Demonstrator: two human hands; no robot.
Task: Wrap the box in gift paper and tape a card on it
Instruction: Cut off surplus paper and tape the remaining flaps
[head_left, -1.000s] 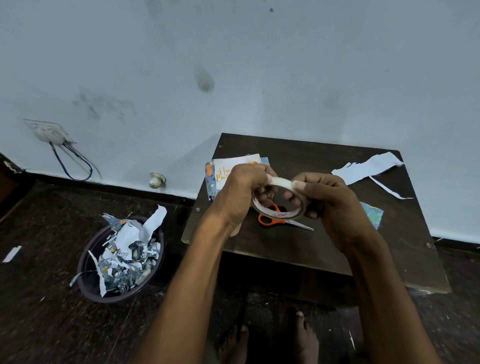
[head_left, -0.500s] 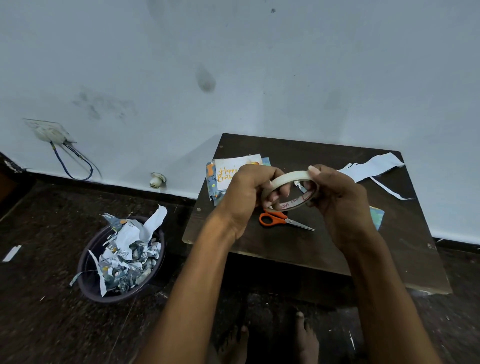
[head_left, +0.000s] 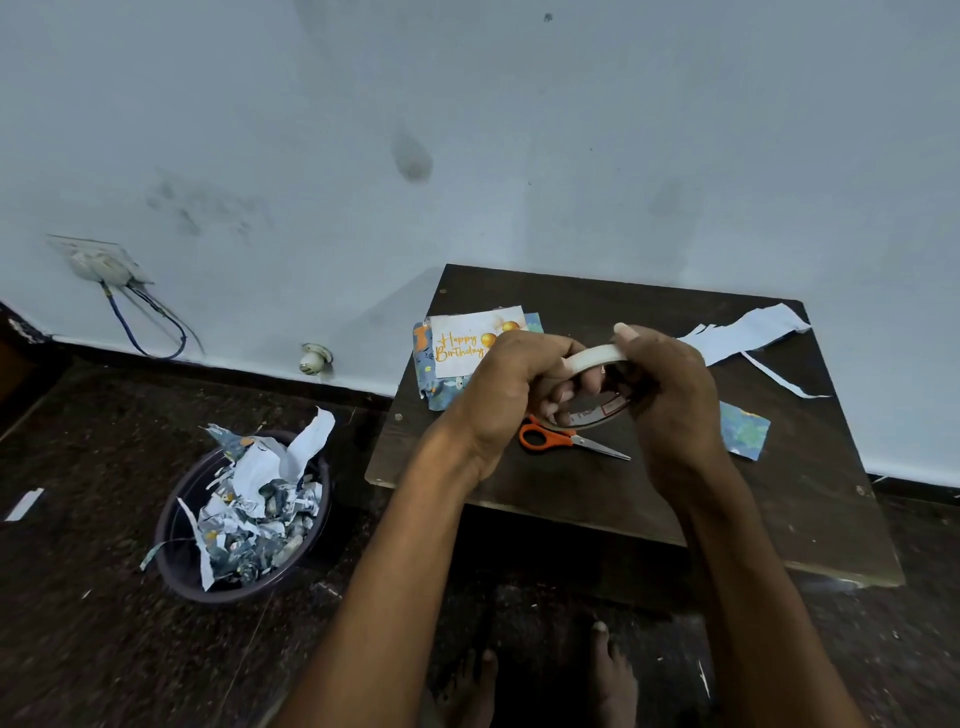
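Observation:
Both hands hold a roll of tape (head_left: 592, 358) in the air above the small dark table (head_left: 597, 499). My left hand (head_left: 511, 395) grips the roll's left side with fingers through its hole. My right hand (head_left: 670, 395) grips its right side, thumb up on the rim. Behind my left hand lies a white "Happy Birthday" card (head_left: 467, 340) on top of the box wrapped in blue patterned paper (head_left: 441, 387); my left hand hides part of both. Orange-handled scissors (head_left: 566, 440) lie on the table under the hands.
White paper strips (head_left: 743, 335) lie at the table's back right, a blue paper scrap (head_left: 745, 428) at its right. A dark bin (head_left: 176, 545) full of paper scraps stands on the floor to the left. My bare feet (head_left: 540, 680) are below. The wall is close behind.
The hands have turned the tape roll between them and raised it slightly. The roll's edge now faces up, and the right thumb has moved onto the rim.

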